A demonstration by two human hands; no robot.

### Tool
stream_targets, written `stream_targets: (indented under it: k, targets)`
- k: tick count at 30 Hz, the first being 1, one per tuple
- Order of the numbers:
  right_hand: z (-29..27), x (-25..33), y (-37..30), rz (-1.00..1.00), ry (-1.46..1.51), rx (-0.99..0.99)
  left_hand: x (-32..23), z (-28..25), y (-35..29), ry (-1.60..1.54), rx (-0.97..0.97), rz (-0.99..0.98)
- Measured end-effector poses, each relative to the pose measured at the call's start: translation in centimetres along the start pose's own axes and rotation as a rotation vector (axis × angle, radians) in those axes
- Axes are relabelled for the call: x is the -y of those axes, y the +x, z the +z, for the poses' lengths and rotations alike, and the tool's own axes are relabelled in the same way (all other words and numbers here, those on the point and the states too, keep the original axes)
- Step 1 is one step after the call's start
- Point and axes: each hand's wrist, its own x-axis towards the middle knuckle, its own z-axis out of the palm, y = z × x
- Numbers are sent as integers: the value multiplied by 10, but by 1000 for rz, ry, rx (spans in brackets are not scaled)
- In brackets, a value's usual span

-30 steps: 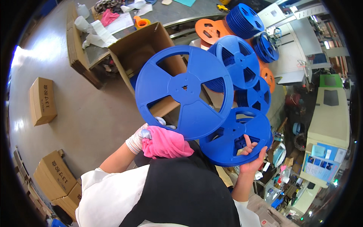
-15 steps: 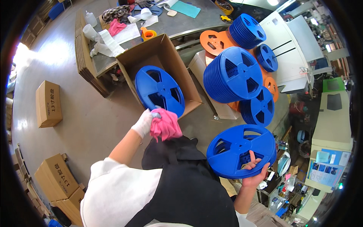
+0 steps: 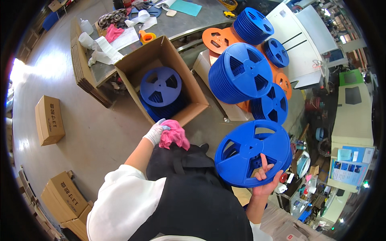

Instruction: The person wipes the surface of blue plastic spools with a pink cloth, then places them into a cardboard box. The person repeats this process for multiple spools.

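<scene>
My left hand (image 3: 155,133), in a white glove, is closed on a crumpled pink cloth (image 3: 174,136) by the near edge of an open cardboard box (image 3: 195,96). Inside that box a blue plastic reel (image 3: 160,85) lies on top of other blue reels. My bare right hand (image 3: 267,182) supports a tilted stack of blue reels (image 3: 237,168) from its lower right edge. Some of its fingers show in a cutout of the top reel.
Tall blue reel stacks (image 3: 246,72) and orange reels (image 3: 217,40) stand on a low support beyond my right hand. A grey worktable (image 3: 183,22) holds a roll of orange tape (image 3: 148,37) and rags. Closed cartons (image 3: 50,120) sit on the floor at left.
The blue reel that was at the box mouth by my left hand now lies deeper inside, on the other reels. My left hand keeps the pink cloth; the right-hand stack has risen slightly.
</scene>
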Motion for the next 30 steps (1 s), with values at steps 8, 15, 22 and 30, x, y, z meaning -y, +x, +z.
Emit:
stream_targets:
  k: [8,15,22,30]
  targets:
    - [1,13,8,6,269,340,-62,45,-67,109,66,299]
    - [7,17,20,51,384,561,-107,118,-106,182,258,482]
    - [28,12,16,114,247,569,-124,206,-135,980,83,960]
    - [48,-11,4,249,108,449,-50,328,-170,1438,597,1307]
